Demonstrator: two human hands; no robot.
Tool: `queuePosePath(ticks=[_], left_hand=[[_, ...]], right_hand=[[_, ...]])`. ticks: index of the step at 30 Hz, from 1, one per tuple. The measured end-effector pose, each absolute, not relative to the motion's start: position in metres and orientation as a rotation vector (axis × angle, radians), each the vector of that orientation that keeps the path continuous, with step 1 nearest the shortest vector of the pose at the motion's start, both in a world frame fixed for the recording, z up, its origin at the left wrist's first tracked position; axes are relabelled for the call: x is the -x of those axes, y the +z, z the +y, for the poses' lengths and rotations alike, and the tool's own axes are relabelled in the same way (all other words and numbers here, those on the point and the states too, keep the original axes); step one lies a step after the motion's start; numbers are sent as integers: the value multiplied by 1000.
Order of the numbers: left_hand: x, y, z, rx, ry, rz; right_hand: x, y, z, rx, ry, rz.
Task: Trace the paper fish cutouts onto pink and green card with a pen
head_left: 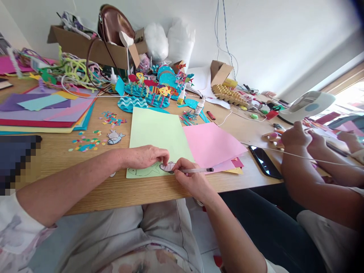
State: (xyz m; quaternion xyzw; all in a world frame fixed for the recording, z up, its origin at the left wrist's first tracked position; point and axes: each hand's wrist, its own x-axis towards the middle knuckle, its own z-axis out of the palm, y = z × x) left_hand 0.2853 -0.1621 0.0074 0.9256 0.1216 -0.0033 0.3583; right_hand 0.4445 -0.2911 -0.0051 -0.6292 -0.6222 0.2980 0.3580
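A pale green sheet [156, 132] lies in front of me at the table's near edge. On its lower left is a pencil-like fish outline [143, 171]. Beside that outline rests a small paper fish cutout [166, 166]. My left hand [149, 156] lies across the sheet, its bent fingertips pressing the cutout down. A pen [200, 170] with a dark end is gripped in my right hand [190, 175], whose fingers are at the right end of the cutout. The pen's tip is hidden by those fingers. Another grey fish cutout [114, 137] lies left of the sheet.
Pink paper [214, 144] adjoins the green sheet, and a phone [264, 162] lies to its right. Another person's hands [297, 134] work farther right. Paper dots [89, 143], stacked coloured sheets [48, 108], glue bottles [200, 106] and blue fish crafts [159, 89] stand around.
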Motion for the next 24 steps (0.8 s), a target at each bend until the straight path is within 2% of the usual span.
queuePosePath(ticks=[17, 21, 24], left_hand=[[-285, 6, -164, -2416, -5, 346], [-285, 7, -166, -2425, 2, 359], [-284, 7, -168, -2444, 11, 367]], right_hand=[[-449, -7, -296, 1574, 782, -1513], [-457, -10, -298, 1503, 669, -1392], [-467, -13, -297, 1565, 483, -1577]])
